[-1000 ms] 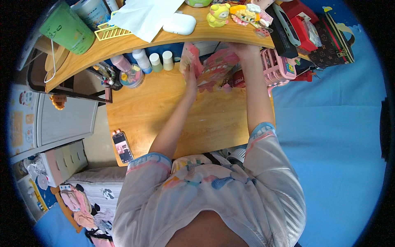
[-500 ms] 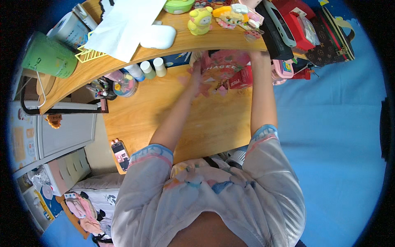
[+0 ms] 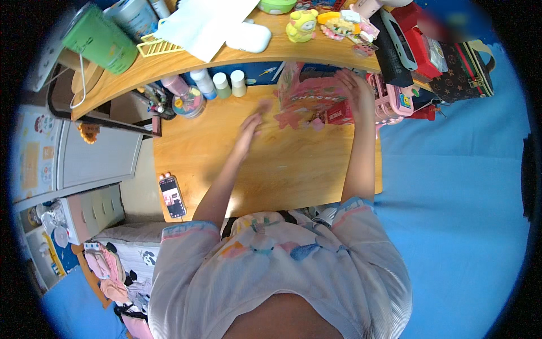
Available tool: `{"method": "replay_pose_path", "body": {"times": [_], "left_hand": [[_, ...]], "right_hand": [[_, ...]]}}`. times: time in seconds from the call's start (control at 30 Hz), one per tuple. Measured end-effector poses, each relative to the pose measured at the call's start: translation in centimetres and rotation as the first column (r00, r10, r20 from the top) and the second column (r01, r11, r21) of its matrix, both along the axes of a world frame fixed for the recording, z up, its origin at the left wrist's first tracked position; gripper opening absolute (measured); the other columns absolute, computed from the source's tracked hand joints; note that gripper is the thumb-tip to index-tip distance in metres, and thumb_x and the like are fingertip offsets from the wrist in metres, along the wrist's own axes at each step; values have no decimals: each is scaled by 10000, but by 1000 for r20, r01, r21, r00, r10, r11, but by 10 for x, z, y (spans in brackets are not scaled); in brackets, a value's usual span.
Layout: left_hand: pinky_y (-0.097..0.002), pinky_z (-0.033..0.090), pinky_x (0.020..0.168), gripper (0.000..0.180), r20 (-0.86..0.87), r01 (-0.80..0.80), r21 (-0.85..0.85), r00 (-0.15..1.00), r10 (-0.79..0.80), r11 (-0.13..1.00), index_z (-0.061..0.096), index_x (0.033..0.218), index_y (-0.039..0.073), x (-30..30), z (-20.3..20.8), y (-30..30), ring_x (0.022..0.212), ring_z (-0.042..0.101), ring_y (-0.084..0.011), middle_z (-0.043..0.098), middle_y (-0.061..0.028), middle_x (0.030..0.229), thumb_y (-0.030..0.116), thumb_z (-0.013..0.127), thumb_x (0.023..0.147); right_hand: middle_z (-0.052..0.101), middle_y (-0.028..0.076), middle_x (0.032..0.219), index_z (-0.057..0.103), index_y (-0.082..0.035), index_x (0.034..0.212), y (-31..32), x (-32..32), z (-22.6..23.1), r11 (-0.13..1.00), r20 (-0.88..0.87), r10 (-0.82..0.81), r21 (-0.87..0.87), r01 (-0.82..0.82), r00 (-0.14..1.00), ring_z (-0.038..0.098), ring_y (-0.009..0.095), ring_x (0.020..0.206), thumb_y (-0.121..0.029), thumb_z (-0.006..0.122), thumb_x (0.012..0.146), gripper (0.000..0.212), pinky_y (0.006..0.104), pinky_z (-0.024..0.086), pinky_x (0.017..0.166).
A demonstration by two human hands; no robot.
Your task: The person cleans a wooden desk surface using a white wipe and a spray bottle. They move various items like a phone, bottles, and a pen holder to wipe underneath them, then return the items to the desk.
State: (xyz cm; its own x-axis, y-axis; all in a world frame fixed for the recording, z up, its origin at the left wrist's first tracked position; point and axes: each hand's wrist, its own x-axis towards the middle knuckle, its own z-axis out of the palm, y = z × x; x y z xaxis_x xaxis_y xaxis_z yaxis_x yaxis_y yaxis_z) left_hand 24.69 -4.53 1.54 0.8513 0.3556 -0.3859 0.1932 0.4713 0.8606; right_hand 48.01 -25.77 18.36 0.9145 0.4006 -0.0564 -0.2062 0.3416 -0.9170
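A pink printed bag [image 3: 310,99], its top gaping, stands at the back of the wooden desk under the raised shelf. My right hand [image 3: 358,93] is at the bag's right side, fingers stretched and apart, with nothing visible in them. I cannot tell whether it touches the bag. To the left of the bag, my left hand [image 3: 248,131] hovers over the desk, apart from it. Its fingertips are smeared by motion, but the fingers look extended and hold nothing visible. A red box [image 3: 339,113] sits beside the bag, partly behind my right hand.
The wooden shelf [image 3: 226,66] arches over the desk's back, carrying a white case [image 3: 249,37] and a yellow figurine [image 3: 301,26]. Bottles [image 3: 238,83] and a pen holder [image 3: 155,101] line the back left. A phone [image 3: 172,196] lies front left; a pink basket [image 3: 391,99] stands right.
Both hands have come off the bag's sides. My left hand has moved left and toward me; my right hand stays close by with fingers spread. The whole view has shifted slightly.
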Motion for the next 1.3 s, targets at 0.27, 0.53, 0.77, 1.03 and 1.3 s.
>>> {"method": "replay_pose_path", "body": {"times": [0.27,0.53,0.77,1.03,1.3], "left_hand": [[-445,308,1063,172,-187,175,982,853,487,70,735,870,97,-339,-32,117,1283,357,-358,443,-121,1415,86,584,787],[-501,197,1113,278,-486,449,873,776,401,190,673,1081,172,-408,-55,128,1370,224,-375,283,-63,1528,149,574,823],[-501,215,1102,599,-387,355,921,776,498,163,438,1408,240,-401,-33,125,1346,254,-367,286,-101,1515,177,577,829],[-505,225,1092,633,-510,417,855,568,646,309,430,1408,226,-520,-30,60,1337,270,-368,306,-117,1497,195,611,802],[-503,245,1080,615,-609,329,782,227,760,529,456,1387,237,-598,-64,-21,1331,297,-350,379,-123,1457,291,619,797]], "right_hand": [[660,66,853,632,32,1009,-111,-100,-159,801,-89,-304,-563,204,948,626,136,745,-143,581,885,220,251,494,642],[627,54,761,627,22,923,-89,-111,-292,743,-106,-223,-662,99,969,566,118,621,-95,623,843,141,242,443,539],[525,234,1235,484,-80,1292,-44,-54,-303,207,621,153,-781,590,769,552,398,1056,-388,747,729,693,499,481,841],[459,203,1345,406,-102,1385,-11,-26,-288,-165,292,413,-907,386,863,442,395,1221,-581,748,636,952,481,410,993],[596,120,1056,606,-58,1024,28,-71,-355,427,544,257,-806,411,799,529,322,1015,-352,713,688,459,416,459,829]]}}
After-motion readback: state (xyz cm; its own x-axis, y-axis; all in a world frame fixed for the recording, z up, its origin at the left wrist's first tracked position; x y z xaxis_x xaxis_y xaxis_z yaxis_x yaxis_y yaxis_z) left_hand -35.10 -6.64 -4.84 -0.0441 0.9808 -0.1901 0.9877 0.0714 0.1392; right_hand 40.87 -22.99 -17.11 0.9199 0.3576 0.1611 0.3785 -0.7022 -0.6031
